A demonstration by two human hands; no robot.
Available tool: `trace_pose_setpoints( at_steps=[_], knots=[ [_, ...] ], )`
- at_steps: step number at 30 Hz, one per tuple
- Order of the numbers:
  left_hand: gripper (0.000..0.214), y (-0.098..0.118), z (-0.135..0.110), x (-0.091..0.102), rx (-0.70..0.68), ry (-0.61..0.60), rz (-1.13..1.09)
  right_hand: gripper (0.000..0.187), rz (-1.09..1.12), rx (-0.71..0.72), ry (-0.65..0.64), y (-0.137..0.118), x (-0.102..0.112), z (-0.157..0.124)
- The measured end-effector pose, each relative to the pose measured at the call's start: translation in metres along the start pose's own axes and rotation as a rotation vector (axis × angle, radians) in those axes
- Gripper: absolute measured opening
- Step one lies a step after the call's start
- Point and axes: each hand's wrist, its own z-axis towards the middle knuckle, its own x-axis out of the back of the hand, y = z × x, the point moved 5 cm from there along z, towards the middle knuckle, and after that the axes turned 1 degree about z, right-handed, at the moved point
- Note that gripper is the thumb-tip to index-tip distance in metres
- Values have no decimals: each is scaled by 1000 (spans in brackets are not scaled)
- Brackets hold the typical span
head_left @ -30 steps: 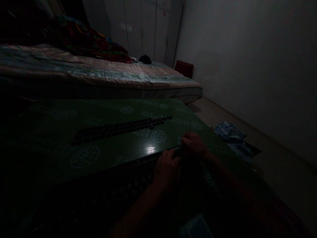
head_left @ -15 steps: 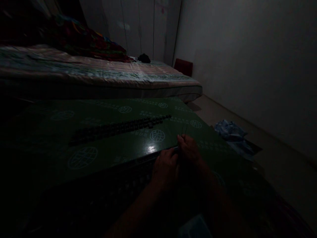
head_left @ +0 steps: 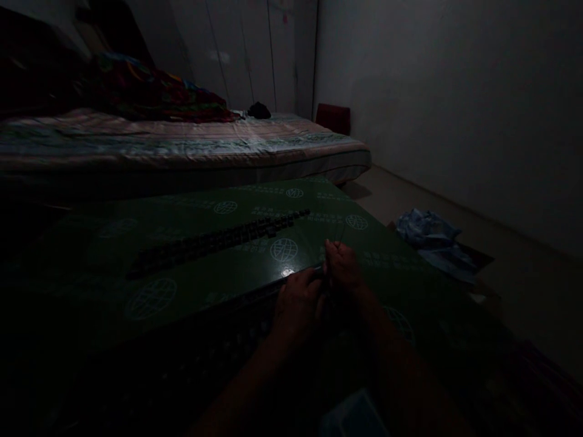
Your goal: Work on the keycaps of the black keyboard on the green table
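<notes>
A dark keyboard (head_left: 218, 340) lies on the green tabletop in front of me, its lower part lost in shadow. My left hand (head_left: 298, 300) rests over its right end, fingers bent around the far edge. Close beside it, my right hand (head_left: 344, 264) is closed in a pinch at the keyboard's right end. Two thin wire prongs (head_left: 340, 233) stick up out of that fist, like those of a wire keycap puller; the rest of the tool is hidden. Further back, loose black keycaps (head_left: 228, 238) lie in rows on the tabletop.
The green table (head_left: 218, 276) carries printed globe marks. Behind it stands a bed (head_left: 273, 142) with a red patterned blanket (head_left: 164, 94). A crumpled pale plastic bag (head_left: 428, 230) is on the floor at right. A light-blue item (head_left: 355, 416) shows near my body.
The view has shifted slightly. Both hands stay at the keyboard's right end, and the wire prongs above my right hand lean a little more to the right.
</notes>
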Motion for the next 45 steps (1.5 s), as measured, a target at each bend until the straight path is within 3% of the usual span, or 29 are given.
trace_pose_setpoints(
  at_steps=[6, 11, 16, 19, 22, 25, 27, 31, 37, 45],
  knots=[
    [19, 4, 11, 4, 132, -22, 17, 36, 213, -89, -35, 3, -1, -1],
    [20, 1, 13, 0, 143, 63, -39, 34, 461, -173, 11, 5, 3, -2],
    [20, -6, 14, 2, 155, 108, -104, 35, 530, -130, 60, -5, 13, -5],
    [19, -14, 13, 8, 201, 155, -237, 37, 399, -71, 59, -12, 21, -7],
    [20, -24, 12, 16, 253, 191, -426, 40, 34, 103, 23, -28, 25, -10],
    [22, -36, 9, 27, 352, 224, -585, 34, -364, 300, -47, -46, 18, -18],
    [23, -43, 6, 31, 430, 220, -682, 26, -486, 374, -151, -53, 8, -24],
    [29, -53, 1, 34, 502, 211, -856, 21, -475, 445, -353, -55, -10, -34],
    [24, -61, -1, 32, 540, 185, -892, 17, -517, 415, -366, -48, -20, -37],
    [19, -66, 1, 31, 576, 147, -1047, 24, -610, 419, -416, -61, -28, -37]
  ],
)
